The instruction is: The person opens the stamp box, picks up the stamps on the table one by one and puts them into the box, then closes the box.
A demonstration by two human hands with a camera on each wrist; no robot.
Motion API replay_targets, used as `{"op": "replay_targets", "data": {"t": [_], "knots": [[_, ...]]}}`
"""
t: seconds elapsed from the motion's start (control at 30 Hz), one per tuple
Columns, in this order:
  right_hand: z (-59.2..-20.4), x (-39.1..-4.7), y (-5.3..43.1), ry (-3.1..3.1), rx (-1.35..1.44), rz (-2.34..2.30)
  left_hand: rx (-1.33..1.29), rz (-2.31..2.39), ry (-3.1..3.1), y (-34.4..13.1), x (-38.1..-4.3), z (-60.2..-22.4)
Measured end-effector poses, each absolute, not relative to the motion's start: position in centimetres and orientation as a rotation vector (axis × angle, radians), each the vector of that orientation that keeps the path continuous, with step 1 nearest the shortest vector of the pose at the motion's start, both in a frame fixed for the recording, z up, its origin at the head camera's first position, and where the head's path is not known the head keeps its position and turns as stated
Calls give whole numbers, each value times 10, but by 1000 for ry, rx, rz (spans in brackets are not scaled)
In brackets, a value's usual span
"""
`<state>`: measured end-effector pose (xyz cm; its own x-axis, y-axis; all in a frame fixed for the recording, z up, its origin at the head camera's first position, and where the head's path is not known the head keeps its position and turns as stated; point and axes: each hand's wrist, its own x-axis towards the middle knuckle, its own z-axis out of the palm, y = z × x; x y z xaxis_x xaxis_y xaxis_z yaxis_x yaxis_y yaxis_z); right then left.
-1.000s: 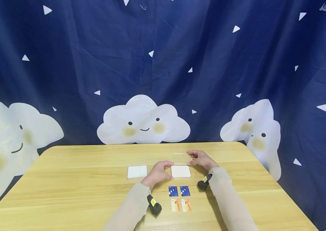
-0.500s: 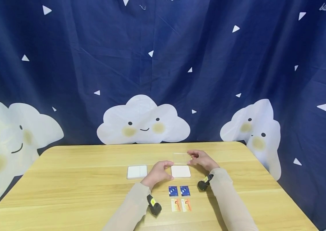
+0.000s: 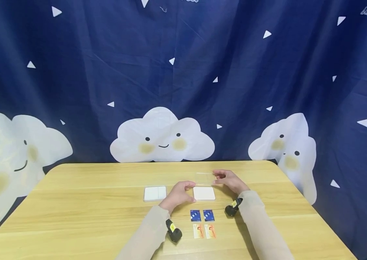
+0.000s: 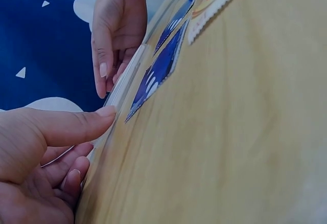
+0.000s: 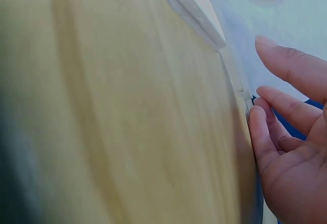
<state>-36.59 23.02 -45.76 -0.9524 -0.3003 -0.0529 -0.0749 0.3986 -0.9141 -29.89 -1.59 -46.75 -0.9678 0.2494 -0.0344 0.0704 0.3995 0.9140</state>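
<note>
"Where on the table is the case?"

"The white-filled case lies right of the table's middle, toward the far edge. Its clear lid is on the far-edge side of it."

"How are the hands placed?"

"The left hand pinches the case's left end, thumb at the near corner and fingers at the far one, presumably so it doesn't slide. The right hand has its thumb spread away from loosely bent fingers, fingertips at the lid's right side. I'd say it guides the lid rather than clamping it."

"And the little rows?"

"Two blue slips sit side by side on the near side of the case, with two orange slips below them, closer to the near edge. Pairing by colour probably keeps them easy to tell apart. The second case, left of the left hand, seems parked out of the way."

"What can't you make out?"

"Whether the lid is hinged on; it's so clear it nearly vanishes against the wood. The slips' print is too small to read, and the table's near edge is cut off."
</note>
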Motion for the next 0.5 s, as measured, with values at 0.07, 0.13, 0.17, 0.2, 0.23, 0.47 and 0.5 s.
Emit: {"op": "replay_targets", "data": {"t": [0.07,0.13,0.17,0.2,0.23,0.47,0.5], "knots": [[-458,-366,231,2442,-345,-1586,276,1617,2483,-17,-298,-467],[-459,-365,232,2450,-363,-1577,268,1623,2482,-17,-298,-467],[-459,-365,232,2453,-364,-1574,268,1624,2482,-18,-298,-467],[-458,-364,233,2455,-356,-1575,263,1629,2478,-18,-298,-467],[-458,-363,233,2452,-352,-1579,267,1633,2476,-18,-298,-467],[-447,-352,229,2452,-349,-1564,278,1676,2460,-18,-298,-467],[-446,-351,229,2456,-349,-1560,281,1687,2452,-18,-298,-467]]}}
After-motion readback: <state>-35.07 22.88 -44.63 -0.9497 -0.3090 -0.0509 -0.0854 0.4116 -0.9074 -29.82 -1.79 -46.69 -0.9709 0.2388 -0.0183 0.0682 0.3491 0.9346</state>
